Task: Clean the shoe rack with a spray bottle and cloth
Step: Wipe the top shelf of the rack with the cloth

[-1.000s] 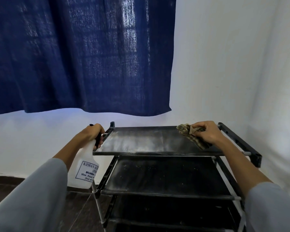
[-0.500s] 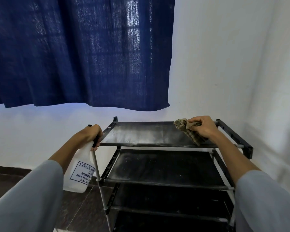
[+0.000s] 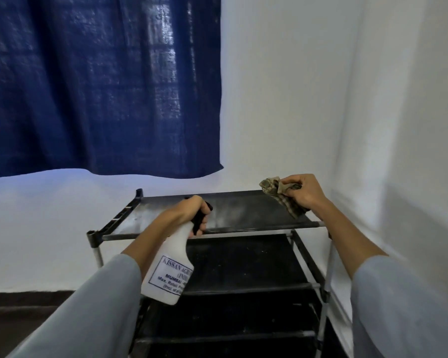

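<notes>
A black shoe rack (image 3: 246, 229) with several dusty shelves stands against the white wall. My left hand (image 3: 189, 211) grips the black trigger head of a white spray bottle (image 3: 170, 270) with a printed label; the nozzle sits over the top shelf's front middle, and a pale misty patch lies on the shelf just beyond it. My right hand (image 3: 301, 193) holds a crumpled brown checked cloth (image 3: 279, 195) lifted a little above the top shelf's far right corner.
A dark blue curtain (image 3: 101, 83) hangs above and behind the rack. White walls meet in a corner close to the rack's right side (image 3: 352, 151). Dark floor (image 3: 16, 306) shows at the lower left.
My left hand has swung the spray bottle from the rack's left edge to over the top shelf. My right hand has lifted the cloth off the shelf. The view has shifted.
</notes>
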Demonstrator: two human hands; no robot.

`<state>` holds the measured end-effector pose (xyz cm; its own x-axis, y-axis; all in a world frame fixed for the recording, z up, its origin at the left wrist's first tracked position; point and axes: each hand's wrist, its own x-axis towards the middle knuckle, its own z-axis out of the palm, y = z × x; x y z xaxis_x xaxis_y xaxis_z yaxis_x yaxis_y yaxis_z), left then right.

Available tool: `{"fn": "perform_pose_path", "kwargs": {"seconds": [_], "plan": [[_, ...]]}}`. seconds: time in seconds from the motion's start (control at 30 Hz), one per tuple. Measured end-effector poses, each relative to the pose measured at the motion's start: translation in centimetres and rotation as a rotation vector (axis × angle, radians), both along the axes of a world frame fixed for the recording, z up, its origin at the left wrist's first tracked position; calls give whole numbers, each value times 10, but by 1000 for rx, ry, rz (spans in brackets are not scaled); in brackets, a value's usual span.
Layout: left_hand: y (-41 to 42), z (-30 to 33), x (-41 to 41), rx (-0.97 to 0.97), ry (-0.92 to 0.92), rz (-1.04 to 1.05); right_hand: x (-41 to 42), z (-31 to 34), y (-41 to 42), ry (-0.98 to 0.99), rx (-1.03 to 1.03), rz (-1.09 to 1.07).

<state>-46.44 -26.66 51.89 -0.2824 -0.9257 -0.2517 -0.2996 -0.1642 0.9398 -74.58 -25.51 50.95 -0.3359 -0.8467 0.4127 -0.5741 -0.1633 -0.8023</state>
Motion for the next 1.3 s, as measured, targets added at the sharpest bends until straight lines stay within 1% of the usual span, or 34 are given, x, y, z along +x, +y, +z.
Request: {"fn": "perform_pose_path", "kwargs": {"seconds": [0.1, 0.2, 0.37, 0.43, 0.53, 0.67, 0.77, 0.93, 1.07, 1.13, 1.2, 1.3], "plan": [[2, 1, -42, 45, 12, -111, -20, 3, 5, -35, -20, -55], [3, 1, -79, 44, -42, -194, -41, 10, 12, -54, -37, -95], [-1, -6, -127, 42, -61, -249, -65, 17, 23, -76, -49, -123], [-4, -8, -143, 45, -12, -253, -72, 18, 25, -73, -54, -130], [-10, -5, -160, 0, 57, -217, -80, 18, 24, -83, -78, -138], [-20, 4, -171, -72, 39, -167, -82, 16, 21, -118, -99, -141], [-25, 7, -176, -80, 52, -129, -82, 13, 18, -105, -95, -136], [-25, 4, -170, -114, 52, -103, -80, 8, 14, -119, -89, -130], [-20, 2, -142, -85, 142, -57, -74, 5, 10, -97, -58, -87], [-16, 2, -118, -93, 212, -25, -69, 3, 7, -56, -31, -45], [-9, 0, -87, -143, 281, 36, -62, 0, 0, 8, 10, -2], [-6, -15, -28, -249, 337, 194, -45, -3, -16, 129, 123, 105]]}}
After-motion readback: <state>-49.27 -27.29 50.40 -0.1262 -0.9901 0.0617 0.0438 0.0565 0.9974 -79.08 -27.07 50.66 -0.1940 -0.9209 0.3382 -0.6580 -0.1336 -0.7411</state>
